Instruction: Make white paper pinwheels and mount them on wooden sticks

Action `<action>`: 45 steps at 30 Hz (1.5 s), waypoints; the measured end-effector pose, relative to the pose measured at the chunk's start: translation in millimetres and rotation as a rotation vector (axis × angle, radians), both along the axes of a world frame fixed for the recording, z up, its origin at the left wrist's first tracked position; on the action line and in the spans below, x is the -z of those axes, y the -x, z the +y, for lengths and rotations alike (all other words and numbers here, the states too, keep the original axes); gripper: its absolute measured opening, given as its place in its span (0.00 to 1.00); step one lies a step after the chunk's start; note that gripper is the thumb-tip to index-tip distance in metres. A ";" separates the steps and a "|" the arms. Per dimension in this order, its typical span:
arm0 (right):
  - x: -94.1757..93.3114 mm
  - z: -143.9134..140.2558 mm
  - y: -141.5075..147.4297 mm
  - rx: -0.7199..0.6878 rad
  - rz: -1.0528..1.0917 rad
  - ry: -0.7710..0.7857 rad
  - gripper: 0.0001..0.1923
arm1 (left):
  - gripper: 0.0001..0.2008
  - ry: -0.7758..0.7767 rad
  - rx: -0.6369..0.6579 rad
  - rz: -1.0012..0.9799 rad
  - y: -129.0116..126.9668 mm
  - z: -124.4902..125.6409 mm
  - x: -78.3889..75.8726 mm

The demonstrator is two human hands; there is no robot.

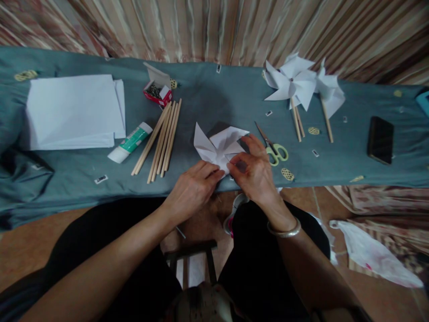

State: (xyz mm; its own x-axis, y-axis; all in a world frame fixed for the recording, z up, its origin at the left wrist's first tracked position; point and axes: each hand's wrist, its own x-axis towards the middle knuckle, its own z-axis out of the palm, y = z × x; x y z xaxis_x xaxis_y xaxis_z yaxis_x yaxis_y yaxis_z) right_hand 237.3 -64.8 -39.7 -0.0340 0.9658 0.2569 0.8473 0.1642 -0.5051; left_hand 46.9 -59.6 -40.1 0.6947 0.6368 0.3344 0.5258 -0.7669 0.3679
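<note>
Two hands on a folded paper pinwheel (219,145), left hand (194,188) fingers pressing its near edge, right hand (253,167) apparently pinching a flap, scissors (273,147) just beside on the worktop (217,98)

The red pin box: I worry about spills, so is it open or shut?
Open. The red pin box has its flap raised, and dark pins show inside it, near the wooden sticks.
</note>
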 end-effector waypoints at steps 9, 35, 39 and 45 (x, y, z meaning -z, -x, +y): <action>2.9 -1.7 0.6 0.022 0.012 -0.001 0.03 | 0.12 0.005 -0.005 0.009 -0.3 0.7 0.5; 1.7 -3.7 5.1 0.043 0.031 0.036 0.04 | 0.10 -0.024 0.044 0.040 -2.2 7.6 -0.4; 0.0 -5.5 6.4 0.040 -0.003 0.017 0.05 | 0.11 -0.011 0.050 0.046 -2.3 7.9 -1.3; -6.0 -7.8 9.4 0.017 -0.072 0.039 0.08 | 0.11 -0.014 0.052 0.038 -3.0 9.0 -1.8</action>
